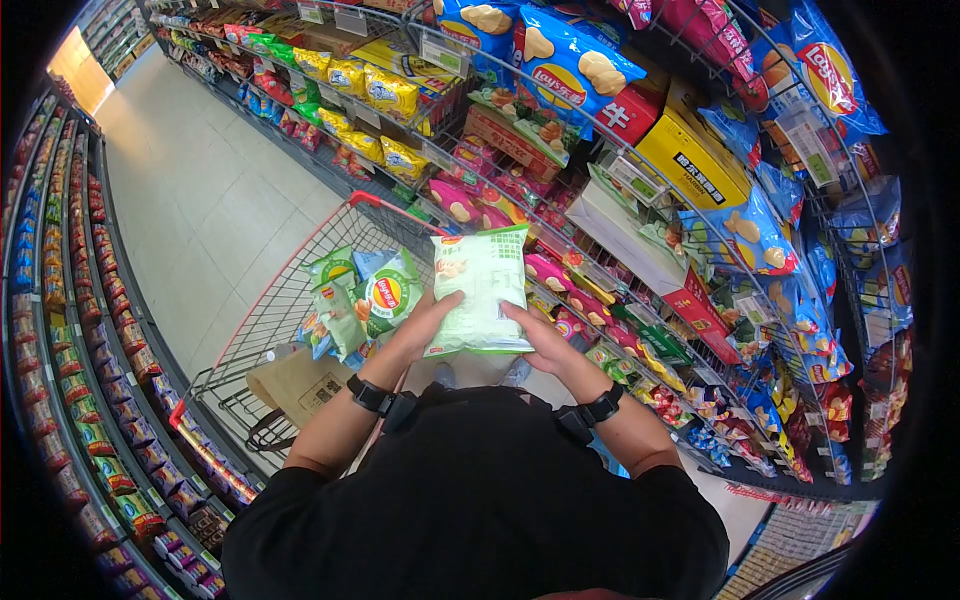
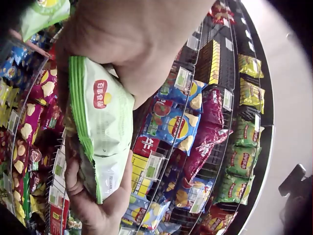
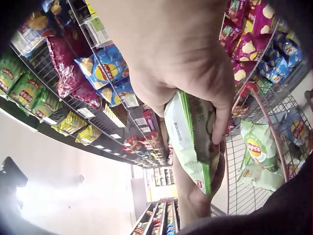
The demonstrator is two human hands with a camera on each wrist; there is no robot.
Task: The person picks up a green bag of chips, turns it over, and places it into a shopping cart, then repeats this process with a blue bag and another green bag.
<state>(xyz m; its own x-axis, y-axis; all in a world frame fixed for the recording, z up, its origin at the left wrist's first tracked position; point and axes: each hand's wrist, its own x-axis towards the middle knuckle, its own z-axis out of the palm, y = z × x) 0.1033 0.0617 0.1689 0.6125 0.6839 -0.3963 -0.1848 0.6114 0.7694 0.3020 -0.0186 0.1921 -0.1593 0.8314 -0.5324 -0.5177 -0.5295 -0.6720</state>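
Note:
A pale green snack bag (image 1: 480,290) is held up in front of the chest by both hands. The left hand (image 1: 425,325) grips its left side with the thumb on the printed face; the right hand (image 1: 545,340) grips the lower right side likewise. In the left wrist view the bag (image 2: 107,122) shows its green crimped edge, the left hand (image 2: 115,44) above it and the right hand (image 2: 100,210) below. The right wrist view has the bag (image 3: 188,142) between the right hand (image 3: 190,73) and the left hand (image 3: 195,196).
A red-edged wire cart (image 1: 255,270) stands at the left, holding green chip bags (image 1: 388,295) and a brown paper bag (image 1: 300,385). Shelves of snack bags (image 1: 575,70) run along the right, more shelves (image 1: 85,370) line the left, and tiled floor (image 1: 190,180) lies between.

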